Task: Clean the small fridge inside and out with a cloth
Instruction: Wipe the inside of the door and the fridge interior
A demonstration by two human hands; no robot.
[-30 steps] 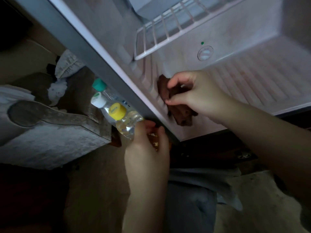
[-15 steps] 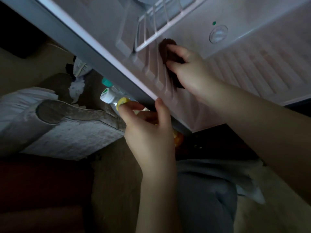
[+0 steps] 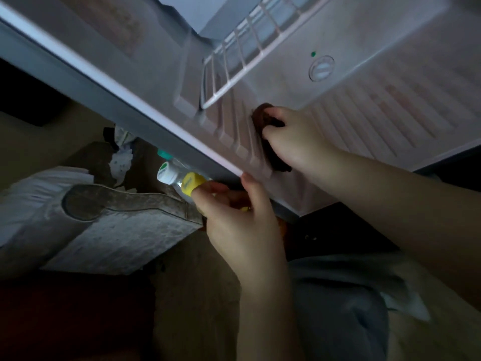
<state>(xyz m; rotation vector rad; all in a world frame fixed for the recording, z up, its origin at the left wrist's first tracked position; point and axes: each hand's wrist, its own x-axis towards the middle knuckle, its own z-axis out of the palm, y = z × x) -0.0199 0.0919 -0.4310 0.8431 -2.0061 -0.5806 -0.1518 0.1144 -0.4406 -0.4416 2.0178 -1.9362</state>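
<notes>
Head view. Looks up into the open fridge (image 3: 364,35), tilted across the top of the frame. Presses a brown cloth (image 3: 262,113) against the ribbed inner side wall, just below the front corner of the white wire shelf (image 3: 247,45). Wraps the right grip (image 3: 294,142) round that cloth, fingers curled over its upper end, the lower end poking out beneath the palm. Keeps the cloth well apart from the round dial (image 3: 321,68) and the green dot (image 3: 313,53) on the far wall. Clamps the left grip (image 3: 239,217) on the fridge's lower front edge: thumb up against the pale rim, fingers curled underneath. Places the forefinger just beside the yellow cap (image 3: 192,181) of a clear bottle; cannot tell whether touching. Finds a white cap (image 3: 166,173) and a teal cap (image 3: 163,154) close behind it, under the fridge's edge. Takes in a grey cushion (image 3: 117,230) at the left and a blue-grey trouser leg (image 3: 338,295) below the arms.
</notes>
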